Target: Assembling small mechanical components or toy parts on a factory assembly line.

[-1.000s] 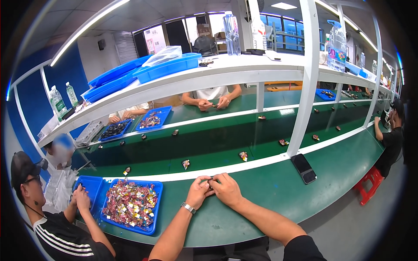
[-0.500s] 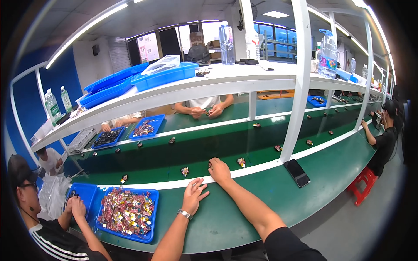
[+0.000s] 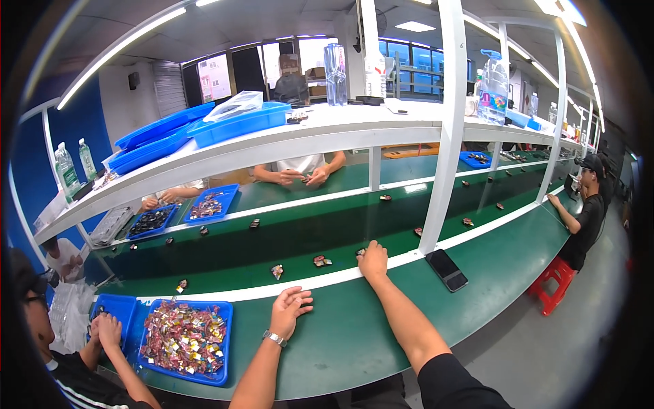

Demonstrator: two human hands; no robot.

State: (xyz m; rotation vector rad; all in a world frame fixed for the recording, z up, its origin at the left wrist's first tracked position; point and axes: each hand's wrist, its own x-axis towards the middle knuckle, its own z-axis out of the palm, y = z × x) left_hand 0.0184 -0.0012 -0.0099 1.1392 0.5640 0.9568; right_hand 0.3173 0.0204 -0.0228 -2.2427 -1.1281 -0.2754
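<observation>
My right hand (image 3: 372, 262) reaches onto the green belt, its fingers closed and bent down over a small electronic part (image 3: 360, 252), which they partly hide. My left hand (image 3: 289, 311) hovers palm inward above the near green tabletop, fingers loosely apart and holding nothing. A metal watch band is on that wrist. Two more small electronic parts, a wider cluster (image 3: 322, 261) and a single one (image 3: 277, 272), lie on the belt left of my right hand. Left of my left arm, a blue tray (image 3: 227, 341) is heaped with small pink, white and yellow pieces.
A black phone (image 3: 447, 270) lies right of my right hand, near a white upright post (image 3: 444, 136). The shelf (image 3: 340, 129) above carries blue trays and bottles. Co-workers sit at left, opposite and far right, by a red stool (image 3: 553, 283). More parts dot the belt.
My right hand has moved right along the belt, from the part now lying as a wider cluster to another part. My left hand stays open. The whole view has shifted slightly.
</observation>
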